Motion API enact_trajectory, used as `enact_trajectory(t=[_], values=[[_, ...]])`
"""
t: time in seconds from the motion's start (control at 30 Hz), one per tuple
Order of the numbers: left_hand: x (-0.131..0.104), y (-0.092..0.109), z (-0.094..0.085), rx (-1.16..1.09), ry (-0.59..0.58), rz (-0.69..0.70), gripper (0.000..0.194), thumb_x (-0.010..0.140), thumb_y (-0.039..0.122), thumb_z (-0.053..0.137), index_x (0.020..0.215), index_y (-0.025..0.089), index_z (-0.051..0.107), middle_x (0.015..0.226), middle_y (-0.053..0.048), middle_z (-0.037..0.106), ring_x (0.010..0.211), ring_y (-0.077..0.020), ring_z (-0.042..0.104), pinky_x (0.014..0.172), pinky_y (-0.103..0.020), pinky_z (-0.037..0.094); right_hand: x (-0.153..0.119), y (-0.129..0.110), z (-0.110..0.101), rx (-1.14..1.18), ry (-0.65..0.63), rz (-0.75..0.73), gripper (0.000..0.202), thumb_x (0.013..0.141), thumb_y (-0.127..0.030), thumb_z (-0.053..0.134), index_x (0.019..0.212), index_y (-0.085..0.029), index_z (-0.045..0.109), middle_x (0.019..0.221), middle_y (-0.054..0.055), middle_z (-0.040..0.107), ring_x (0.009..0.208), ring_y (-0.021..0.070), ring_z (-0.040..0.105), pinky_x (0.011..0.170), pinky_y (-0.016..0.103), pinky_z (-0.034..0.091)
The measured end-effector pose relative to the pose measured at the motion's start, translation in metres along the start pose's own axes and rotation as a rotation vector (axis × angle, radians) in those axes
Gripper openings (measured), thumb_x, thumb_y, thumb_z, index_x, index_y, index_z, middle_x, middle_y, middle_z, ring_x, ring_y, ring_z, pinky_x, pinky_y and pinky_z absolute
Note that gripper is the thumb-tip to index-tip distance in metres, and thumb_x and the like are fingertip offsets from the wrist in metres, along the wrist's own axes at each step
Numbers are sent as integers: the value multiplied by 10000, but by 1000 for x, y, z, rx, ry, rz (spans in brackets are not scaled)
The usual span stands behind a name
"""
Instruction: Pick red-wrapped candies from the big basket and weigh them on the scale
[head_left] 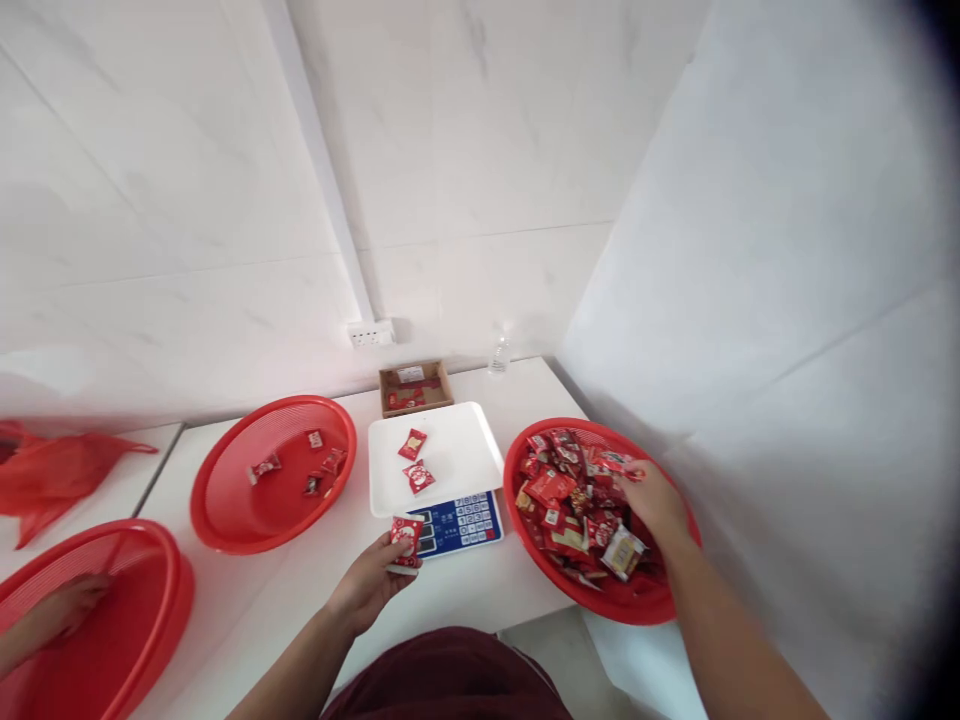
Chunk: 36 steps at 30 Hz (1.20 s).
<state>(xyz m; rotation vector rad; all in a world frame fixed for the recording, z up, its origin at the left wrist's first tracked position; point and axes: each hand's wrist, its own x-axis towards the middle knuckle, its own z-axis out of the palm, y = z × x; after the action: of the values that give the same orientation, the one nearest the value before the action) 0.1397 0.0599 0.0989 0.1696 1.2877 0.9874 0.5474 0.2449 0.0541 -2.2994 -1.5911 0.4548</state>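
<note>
My left hand [369, 583] holds a red and white packet [406, 541] between thumb and fingers, just in front of the scale's tray. My right hand [655, 497] is over the right side of a red basket [679, 605] full of wrapped packets, its fingers pinched on a red packet [611, 461]. Between the hands stands a scale with a white tray [461, 455] and a blue keypad [471, 522]. Two small red packets [412, 444] lie on the tray, one nearer me than the other.
A second red basket [225, 535] left of the scale holds several packets. At the lower left, another person's hand [79, 600] reaches into a red basket [176, 600]. Behind the scale are a cardboard box [448, 392] and a clear bottle [499, 355]. A red bag [64, 480] lies far left.
</note>
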Motion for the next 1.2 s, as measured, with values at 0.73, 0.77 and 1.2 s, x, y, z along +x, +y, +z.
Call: enact_trajectory(t=[0.73, 0.77, 1.2], values=[[89, 57, -44, 635, 197, 557, 448, 723, 207, 689, 1156, 186, 577, 1307, -138, 504, 1088, -268, 534, 945, -326, 364, -128, -146, 65, 599, -134, -180, 281, 639, -464, 609, 783, -225, 579, 815, 46, 685, 815, 236, 631, 778, 356, 463], [87, 55, -45, 625, 188, 560, 440, 731, 213, 682, 1159, 195, 580, 1288, -128, 515, 1018, -250, 556, 928, -324, 375, -130, -159, 74, 611, -162, -202, 272, 647, -461, 607, 780, -226, 575, 835, 44, 686, 830, 236, 632, 780, 353, 467], [50, 33, -63, 516, -8, 370, 301, 734, 329, 673, 1010, 209, 650, 878, -22, 622, 643, -145, 501, 666, -267, 396, -148, -184, 112, 524, -368, -176, 550, 733, -328, 526, 1271, -216, 527, 1220, 69, 623, 1104, 225, 588, 937, 373, 462]])
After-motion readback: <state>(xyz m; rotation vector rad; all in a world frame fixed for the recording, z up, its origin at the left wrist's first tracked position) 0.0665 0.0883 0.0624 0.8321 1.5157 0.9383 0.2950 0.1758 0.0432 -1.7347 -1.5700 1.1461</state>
